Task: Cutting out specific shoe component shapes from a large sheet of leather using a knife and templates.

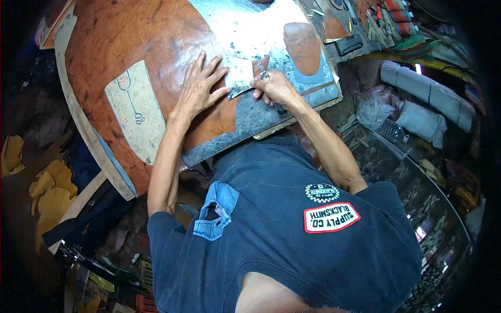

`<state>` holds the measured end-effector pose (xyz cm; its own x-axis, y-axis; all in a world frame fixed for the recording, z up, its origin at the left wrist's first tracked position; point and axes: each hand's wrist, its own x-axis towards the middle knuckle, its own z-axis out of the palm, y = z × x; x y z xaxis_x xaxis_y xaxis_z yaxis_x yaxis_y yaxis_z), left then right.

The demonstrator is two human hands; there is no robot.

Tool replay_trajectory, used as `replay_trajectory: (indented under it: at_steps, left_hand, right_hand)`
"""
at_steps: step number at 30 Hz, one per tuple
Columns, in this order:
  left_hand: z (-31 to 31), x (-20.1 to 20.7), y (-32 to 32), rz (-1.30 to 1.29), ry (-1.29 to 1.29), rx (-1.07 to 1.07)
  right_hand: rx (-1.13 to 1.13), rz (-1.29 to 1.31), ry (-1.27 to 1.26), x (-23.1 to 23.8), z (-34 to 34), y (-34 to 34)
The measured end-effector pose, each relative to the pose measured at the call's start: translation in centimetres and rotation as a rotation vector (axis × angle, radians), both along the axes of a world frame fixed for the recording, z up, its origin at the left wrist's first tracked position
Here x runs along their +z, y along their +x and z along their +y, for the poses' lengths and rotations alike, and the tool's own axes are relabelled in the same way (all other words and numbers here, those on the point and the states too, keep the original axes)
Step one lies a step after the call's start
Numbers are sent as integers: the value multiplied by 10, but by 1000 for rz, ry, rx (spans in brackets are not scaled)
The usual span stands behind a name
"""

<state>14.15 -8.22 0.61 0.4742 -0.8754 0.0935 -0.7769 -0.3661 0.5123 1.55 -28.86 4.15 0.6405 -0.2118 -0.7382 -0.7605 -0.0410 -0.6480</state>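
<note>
A large brown leather sheet (151,36) covers much of the worktop. My left hand (201,86) lies flat on it with fingers spread, the thumb against a small pale pattern piece (240,75). Beside that piece's right edge, my right hand (276,89) is closed around a slim hand tool (263,74) with a metal front end. Its dark rear end sticks out below my fingers; the tip is too small to make out clearly. A bigger cream pattern (135,112) with blue markings rests on the leather to the left. A tapered brown leather piece (302,49) lies at the right.
A worn dark cutting surface (214,148) shows along the worktop's near edge. Beyond the right side are a dark block (348,45) and red containers (402,14). Wrapped white rolls (428,88) lie farther right. Yellow leather scraps (55,182) are at lower left.
</note>
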Motion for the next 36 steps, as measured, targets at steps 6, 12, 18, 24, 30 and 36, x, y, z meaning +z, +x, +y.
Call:
replay_trajectory:
  at_steps: [6,12,18,24,30,36]
  left_hand:
    - [-16,-6,11,-1,60,-111]
    - [-1,1,19,62,-98,-165]
    - [-18,-33,27,26,-272,-223]
    - [-9,-40,22,9,-246,-216]
    - [-25,-64,24,2,-362,-257]
    - [-28,-74,23,-10,-367,-219]
  right_hand:
    - [250,-175,-533,12,-2,-11]
    - [379,-282,-636,14,3,-8]
    - [402,-388,-629,-20,-15,-11]
    - [460,-340,-583,-5,-8,-14]
    - [454,-458,-459,-32,-38,-9]
    - [494,-330,-371,-9,-30,12]
